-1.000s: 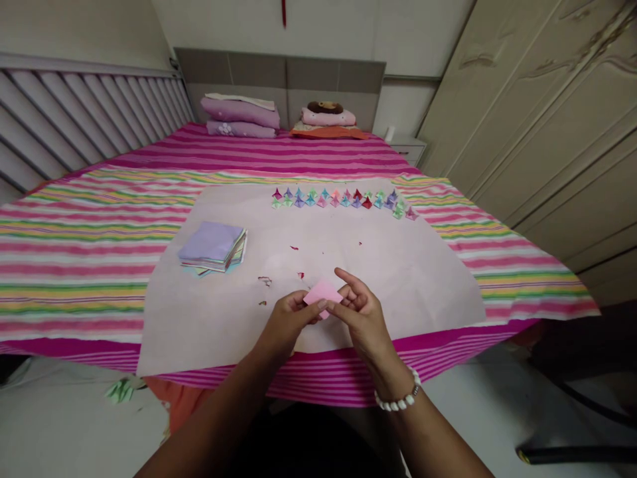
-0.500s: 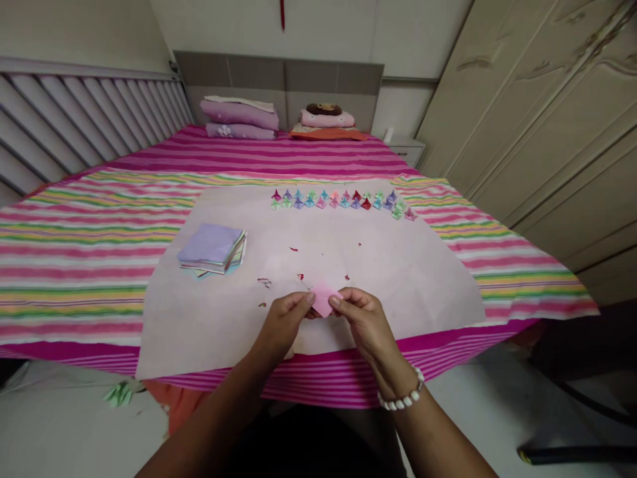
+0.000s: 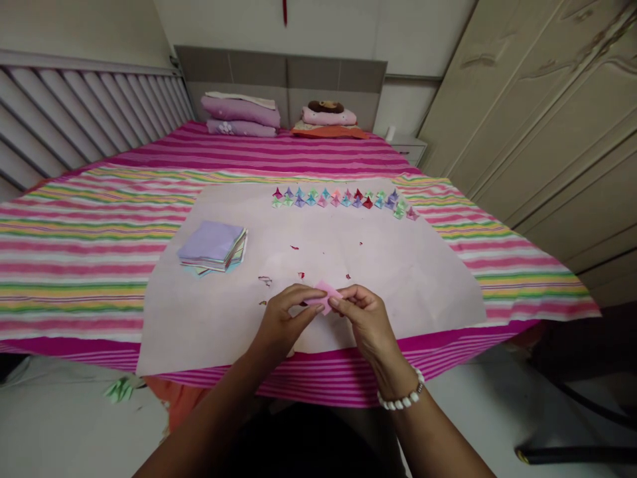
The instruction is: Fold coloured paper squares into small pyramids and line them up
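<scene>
A small piece of folded pink paper (image 3: 326, 292) is held between my hands, above the near part of a large pale sheet (image 3: 199, 318). My right hand (image 3: 365, 315), with a white bead bracelet at the wrist, pinches the paper's right side between thumb and finger. On the left side, my left hand (image 3: 286, 318) has its thumb and fingers around the paper's edge. Several small folded paper pieces (image 3: 336, 198) in many colours stand in two rows at the sheet's far edge. To the left lies a stack of square paper (image 3: 212, 242), lilac on top.
Small dark red scraps (image 3: 294, 247) lie scattered on the sheet. Underneath is a bed with a striped cover (image 3: 74, 265). Folded bedding (image 3: 241, 116) rests by the headboard, a wardrobe (image 3: 537, 119) stands at the right, and green paper (image 3: 119, 390) lies on the floor.
My left thumb and fingers have shifted on the pink paper, with the fingers now reaching over its upper left edge. The paper has turned slightly. My right hand keeps its pinch.
</scene>
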